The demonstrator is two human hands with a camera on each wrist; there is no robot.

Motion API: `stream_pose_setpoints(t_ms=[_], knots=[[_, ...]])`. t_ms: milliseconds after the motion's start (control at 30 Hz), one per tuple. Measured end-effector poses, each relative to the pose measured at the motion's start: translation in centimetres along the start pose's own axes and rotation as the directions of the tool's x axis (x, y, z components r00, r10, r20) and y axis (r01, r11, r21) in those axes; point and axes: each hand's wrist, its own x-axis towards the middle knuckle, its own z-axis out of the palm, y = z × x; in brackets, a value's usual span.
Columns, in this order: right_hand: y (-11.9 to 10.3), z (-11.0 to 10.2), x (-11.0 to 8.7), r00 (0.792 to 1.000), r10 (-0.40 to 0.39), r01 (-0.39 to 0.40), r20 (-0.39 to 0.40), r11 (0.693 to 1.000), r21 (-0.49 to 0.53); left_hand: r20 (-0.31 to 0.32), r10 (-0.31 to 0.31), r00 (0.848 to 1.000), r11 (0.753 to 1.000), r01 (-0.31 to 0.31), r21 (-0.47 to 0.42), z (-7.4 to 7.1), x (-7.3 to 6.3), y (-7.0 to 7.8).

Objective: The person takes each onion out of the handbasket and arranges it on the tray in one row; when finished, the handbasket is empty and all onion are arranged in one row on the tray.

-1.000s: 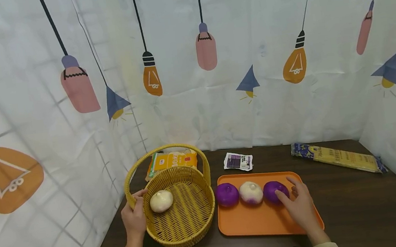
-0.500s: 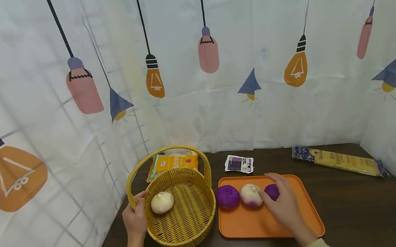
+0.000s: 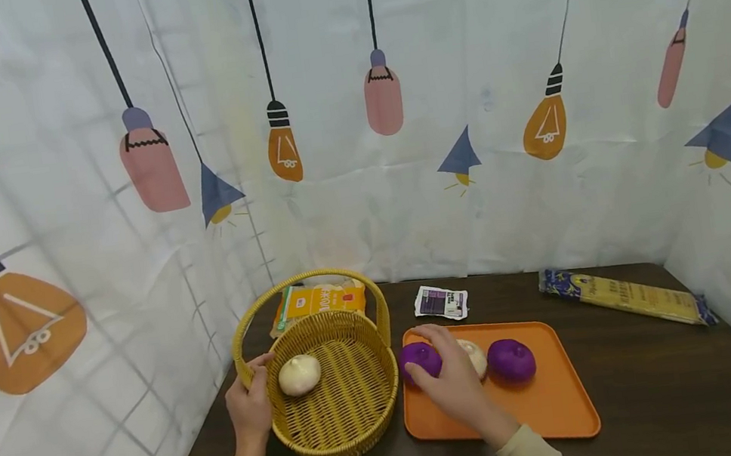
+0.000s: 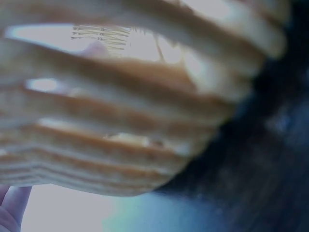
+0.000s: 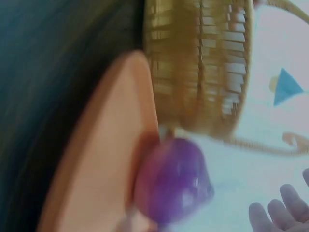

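Head view: two hands work over a dark table point(image 3: 645, 384), the left at a basket, the right above a tray.
Left hand point(image 3: 250, 405): grips the woven basket point(image 3: 323, 332) at its side, by the foot of the handle point(image 3: 316, 273); the left wrist view is mostly blurred weave.
Right hand point(image 3: 456, 380): thumb and fingers parted about the first purple bulb point(image 3: 418, 356); in the right wrist view the visible fingertips are apart from it.
Pale bulb: point(image 3: 299, 375) inside the basket, just right of the left hand.
Orange tray point(image 3: 548, 411): beneath the right hand, just beside the basket.
White-and-purple bulb point(image 3: 476, 358): on the tray, partly hidden behind the right hand.
Second purple bulb point(image 3: 511, 361): on the tray, right of the right hand.
Yellow packet point(image 3: 326, 300): beyond the left hand, behind the basket.
Sachet point(image 3: 441, 302): beyond the right hand, past the tray.
Long package point(image 3: 627, 296): beyond and right of the right hand, well apart.
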Motion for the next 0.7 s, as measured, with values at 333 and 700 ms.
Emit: stream_pose_setpoints(t_ms=[333,700], knots=[[-3.2,4.2,-0.3,0.978,-0.133,0.124,0.162,0.99,0.067,-0.051,0.043,0.998,0.998,-0.04,0.053,0.0,0.0,0.1],[-2.4,7.9,0.2,0.958,-0.103,0.103,0.267,0.995,0.012,-0.045,0.037,0.998,0.998,-0.035,0.059,0.0,0.0,0.2]])
